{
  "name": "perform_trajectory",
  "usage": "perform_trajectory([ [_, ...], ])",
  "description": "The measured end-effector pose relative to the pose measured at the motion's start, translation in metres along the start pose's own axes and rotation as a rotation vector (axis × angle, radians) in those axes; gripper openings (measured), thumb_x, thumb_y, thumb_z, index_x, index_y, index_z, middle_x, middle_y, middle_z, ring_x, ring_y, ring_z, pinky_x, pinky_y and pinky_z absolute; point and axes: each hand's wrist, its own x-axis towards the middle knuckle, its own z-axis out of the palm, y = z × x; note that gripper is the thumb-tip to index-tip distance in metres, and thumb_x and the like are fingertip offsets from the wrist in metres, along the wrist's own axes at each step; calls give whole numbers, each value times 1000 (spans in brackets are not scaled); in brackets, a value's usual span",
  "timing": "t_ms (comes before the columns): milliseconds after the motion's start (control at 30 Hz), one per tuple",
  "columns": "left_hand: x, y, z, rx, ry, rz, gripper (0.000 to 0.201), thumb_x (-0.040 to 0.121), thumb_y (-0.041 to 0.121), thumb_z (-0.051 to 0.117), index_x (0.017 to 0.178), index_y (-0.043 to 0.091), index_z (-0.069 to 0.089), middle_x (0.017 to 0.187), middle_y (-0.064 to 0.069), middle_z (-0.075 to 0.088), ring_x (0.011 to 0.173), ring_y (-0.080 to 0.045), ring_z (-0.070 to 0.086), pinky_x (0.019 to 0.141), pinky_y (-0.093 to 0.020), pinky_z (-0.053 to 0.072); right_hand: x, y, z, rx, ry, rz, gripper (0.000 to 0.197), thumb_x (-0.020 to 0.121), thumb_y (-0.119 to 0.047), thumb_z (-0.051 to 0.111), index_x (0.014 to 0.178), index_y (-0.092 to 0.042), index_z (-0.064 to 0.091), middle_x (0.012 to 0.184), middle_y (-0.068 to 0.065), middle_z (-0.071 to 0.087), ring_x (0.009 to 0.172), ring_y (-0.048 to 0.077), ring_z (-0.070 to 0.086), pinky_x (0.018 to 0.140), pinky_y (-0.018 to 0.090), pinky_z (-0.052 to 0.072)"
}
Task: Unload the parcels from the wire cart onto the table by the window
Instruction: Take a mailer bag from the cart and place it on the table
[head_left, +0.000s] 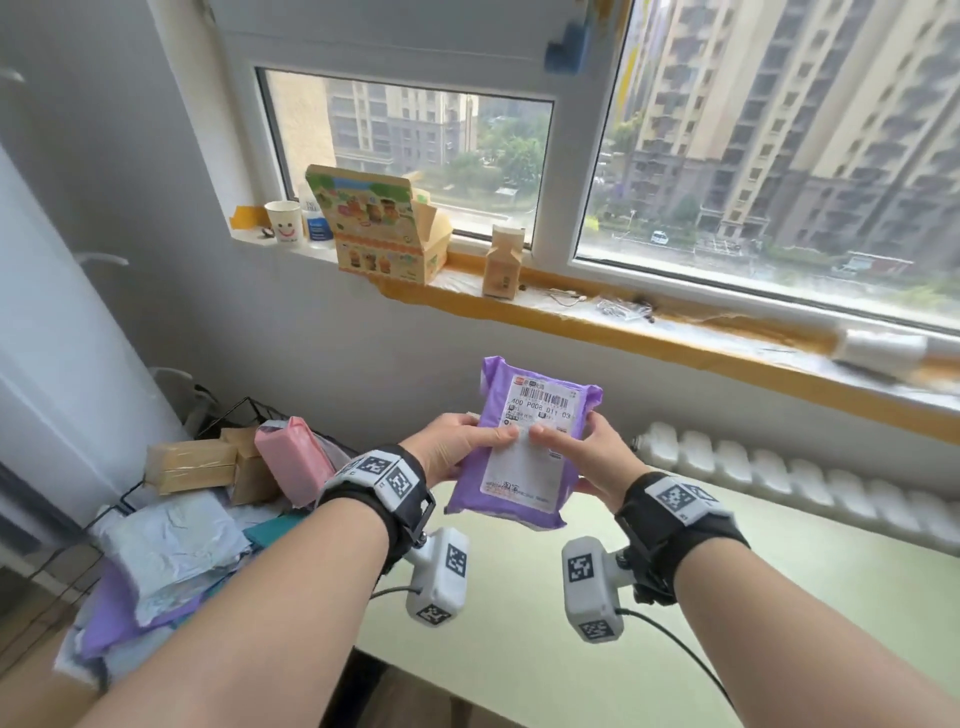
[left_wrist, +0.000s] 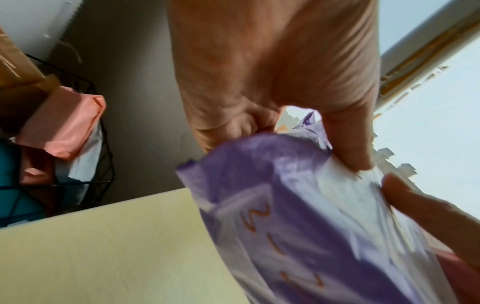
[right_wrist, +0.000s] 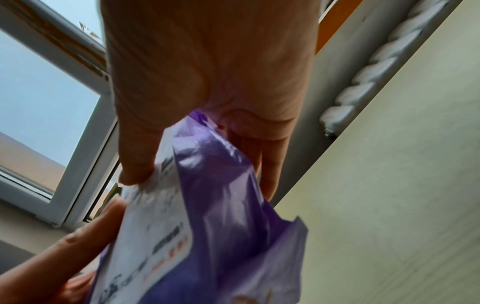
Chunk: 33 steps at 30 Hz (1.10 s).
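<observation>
Both hands are on it: our left hand (head_left: 451, 448) pinches the purple parcel (head_left: 524, 447) at its left edge, thumb on the white label, fingers curled beneath; our right hand (head_left: 592, 454) clamps the right edge the same way. One parcel between two hands, held above the pale green table (head_left: 779, 597). In the wire cart (head_left: 135, 499) at left we count one pink parcel (head_left: 293, 460) among several others.

Paper cup (head_left: 283, 221) beside printed carton (head_left: 382, 223) on windowsill (head_left: 597, 323).
</observation>
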Motion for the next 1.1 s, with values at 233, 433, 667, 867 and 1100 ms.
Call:
perform_trajectory([
  [233,-10,1,91,138,-167,17,44,78,26,76,117,10,61,104,-8,73,93,-21,70,77,-33,56,-57,14,-70,49,156,36,36,79,-13,76,112,-15,59,107,9,71,93,28,70,83,48,57],
  [433,-16,-1,172,193,-284,46,29,85,9,69,113,3,63,112,-18,68,91,-28,68,85,-35,56,-106,36,-128,90,278,83,31,81,-11,74,110,-11,64,105,11,72,94,29,70,85,48,56],
  [667,-12,-14,243,300,-496,33,32,90,10,63,121,3,60,118,-17,66,105,-32,65,94,-41,52,-151,65,-179,121,447,169,30,81,-15,75,109,-10,64,104,11,72,91,27,70,78,41,58],
  [867,-7,-28,287,489,-633,-10,55,75,43,74,120,14,61,113,-5,70,102,-24,68,93,-43,53,-190,90,-210,197,579,271,34,82,-21,75,111,-10,61,102,10,72,88,25,71,69,37,59],
  [1100,-16,-25,326,655,-823,-67,47,78,42,70,116,18,60,99,-6,70,75,-21,63,59,-26,50,-228,100,-238,331,733,297,29,83,-20,72,108,-9,62,97,10,73,85,24,70,67,36,58],
])
